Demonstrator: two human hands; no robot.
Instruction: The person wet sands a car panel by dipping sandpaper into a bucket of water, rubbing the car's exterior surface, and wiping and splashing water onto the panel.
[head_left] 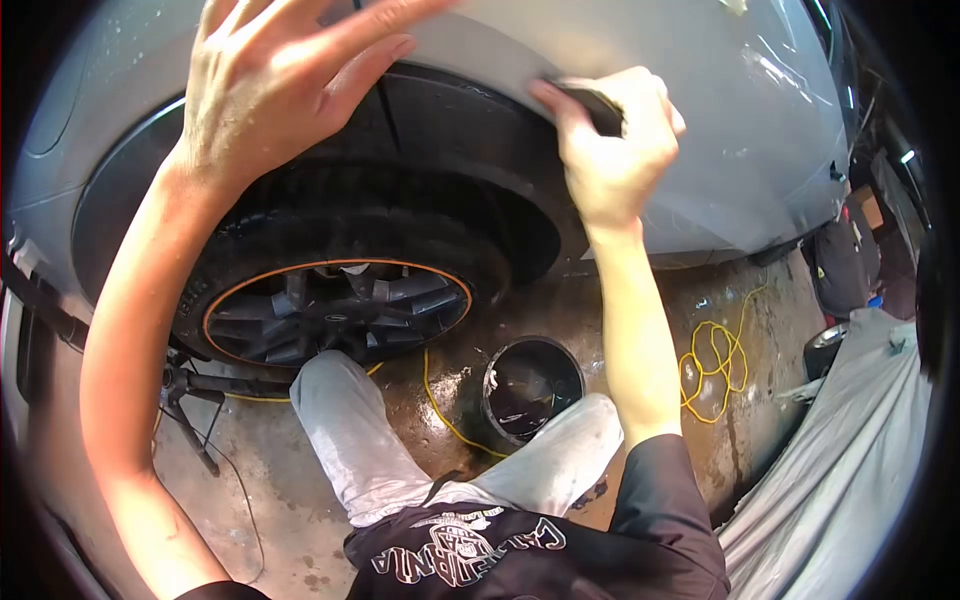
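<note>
My right hand (628, 150) is closed around a dark sanding block (598, 106), held at the grey car body panel (700, 130) to the right of the wheel arch. Most of the block's working face is hidden by my fingers. Up at the left, my left hand (265, 95) has its fingers stretched out over the panel above the black wheel arch trim (440, 105). Nothing is in it, and I cannot tell whether the fingertips touch the surface. Below both hands is the black wheel (340, 305) with an orange ring around its rim.
A black bucket (533, 395) with dark liquid stands on the wet floor by my knee. A yellow cord (722, 370) lies coiled at the right. Grey sheeting (850, 450) hangs at far right. A dark metal stand (190, 385) is left of the wheel.
</note>
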